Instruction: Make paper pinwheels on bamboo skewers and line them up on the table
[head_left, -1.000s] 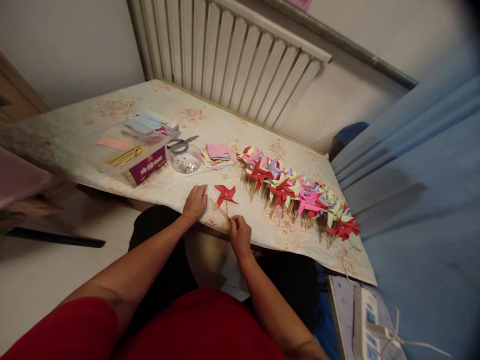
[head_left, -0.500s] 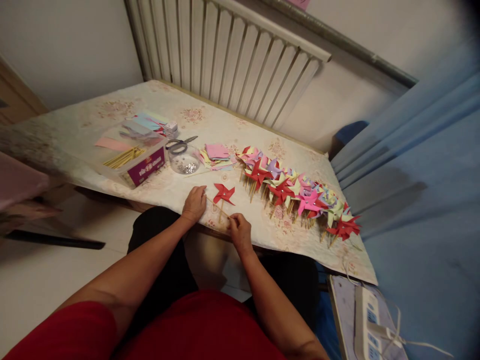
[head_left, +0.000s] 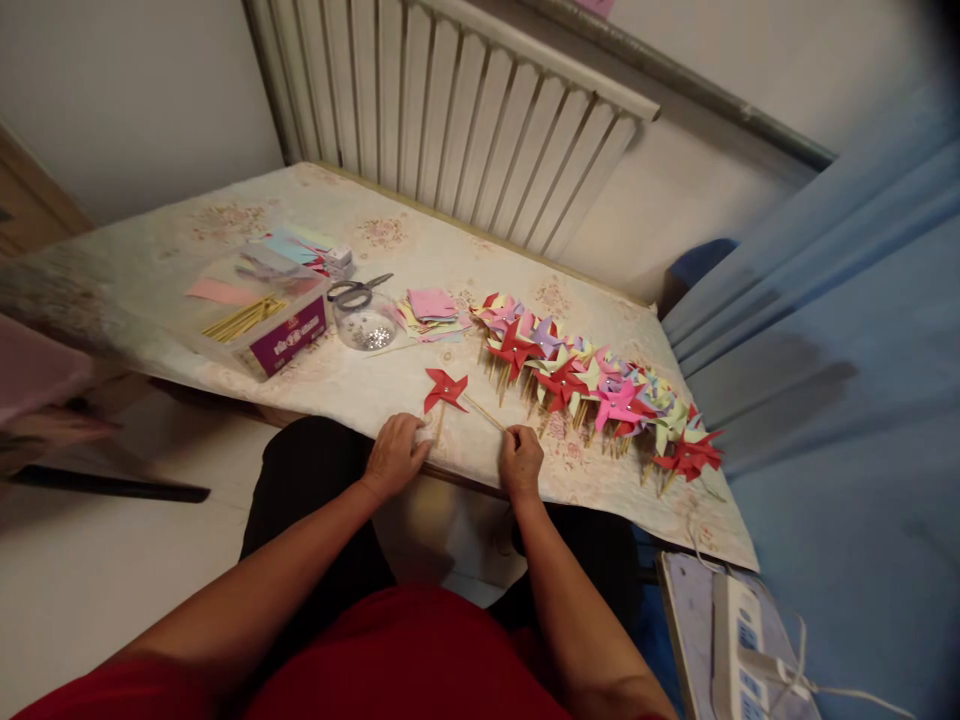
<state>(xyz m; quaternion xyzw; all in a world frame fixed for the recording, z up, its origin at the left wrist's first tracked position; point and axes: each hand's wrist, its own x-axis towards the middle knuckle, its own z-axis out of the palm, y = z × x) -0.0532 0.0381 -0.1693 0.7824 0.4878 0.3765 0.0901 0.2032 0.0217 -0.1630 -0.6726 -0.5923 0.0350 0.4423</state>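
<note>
Both hands have shifted since the earlier frames: right hand moved rightward along the near edge of the worktop, and the stick swung with it, now running from the pinwheel down-right to the fingers instead of down to a point between the hands. Left hand drew back toward the edge and a little right.

Right hand: fingers curled, pinching the lower end of the stick. Left hand: fingers bent, tips pressed on the cloth just below the red pinwheel; a second thin stick seems to run from the pinwheel down to these fingertips, but whether they grip it, cannot tell.

Red pinwheel lies flat on the worktop, near the front edge, between and just beyond the two hands.

Right of it: long row of pinwheels, red, pink, purple, yellow-green, overlapping, sticks pointing toward the near edge. Beyond the pinwheel: small stack of paper squares, pink on top. Left of the stack: clear jar with shiny bits inside, scissors resting by its rim. Farther left: clear box with purple label, holding sticks and coloured paper. Radiator behind the worktop.
</note>
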